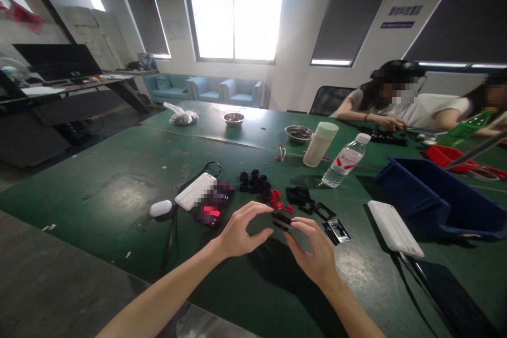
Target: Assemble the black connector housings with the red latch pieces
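Observation:
A thin black piece with a pale grey edge (pixel 282 222) is held just above the table between the thumb and fingers of my right hand (pixel 315 251). My left hand (pixel 241 229) curves at the piece's left side, thumb and index finger spread apart. Its index fingertip is at the piece's edge; whether it touches I cannot tell. Beyond the hands lie small red frames (pixel 276 202), a cluster of black cylindrical parts (pixel 253 182) and a black square part (pixel 299 195). A black frame (pixel 324 211) and a shiny silver-and-black frame (pixel 339 231) lie right of them.
Left of the parts are a phone (pixel 216 203), a white power bank (pixel 196 191) and a white earbud case (pixel 160 208). A capped tumbler (pixel 320 145), water bottle (pixel 346 161), blue bin (pixel 420 195) and second power bank (pixel 394 228) stand or lie rightward. Two people sit across the table.

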Available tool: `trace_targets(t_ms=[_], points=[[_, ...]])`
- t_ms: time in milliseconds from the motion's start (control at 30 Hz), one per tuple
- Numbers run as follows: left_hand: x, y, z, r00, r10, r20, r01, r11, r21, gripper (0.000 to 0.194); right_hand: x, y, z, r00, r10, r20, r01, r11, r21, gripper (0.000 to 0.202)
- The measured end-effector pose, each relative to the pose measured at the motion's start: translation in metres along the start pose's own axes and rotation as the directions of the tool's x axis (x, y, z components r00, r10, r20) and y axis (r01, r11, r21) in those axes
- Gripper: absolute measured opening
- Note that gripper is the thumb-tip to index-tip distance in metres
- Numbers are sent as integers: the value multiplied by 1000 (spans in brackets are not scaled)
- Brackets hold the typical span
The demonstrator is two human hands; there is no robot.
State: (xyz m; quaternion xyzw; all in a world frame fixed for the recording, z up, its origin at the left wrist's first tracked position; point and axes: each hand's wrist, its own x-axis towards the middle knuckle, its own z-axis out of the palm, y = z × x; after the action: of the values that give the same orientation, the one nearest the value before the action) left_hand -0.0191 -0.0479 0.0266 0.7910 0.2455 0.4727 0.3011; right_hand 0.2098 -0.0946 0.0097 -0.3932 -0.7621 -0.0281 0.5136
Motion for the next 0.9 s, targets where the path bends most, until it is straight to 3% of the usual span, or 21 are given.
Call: trace_targets(t_ms=[167,367,900], points=[[-2,-9,5,996,85,-1,-85,995,56,37,-1,-1,1,999,-21,30,21,1000,5,35],[-2,-10,4,994,107,-21,-104,989,102,28,-2,0,3,999,-13,48,11,999,34,35],[0,-5,2,988,152,-21,-150,986,75,26,-3,0,0,999,13,35,-17,994,111,34]])
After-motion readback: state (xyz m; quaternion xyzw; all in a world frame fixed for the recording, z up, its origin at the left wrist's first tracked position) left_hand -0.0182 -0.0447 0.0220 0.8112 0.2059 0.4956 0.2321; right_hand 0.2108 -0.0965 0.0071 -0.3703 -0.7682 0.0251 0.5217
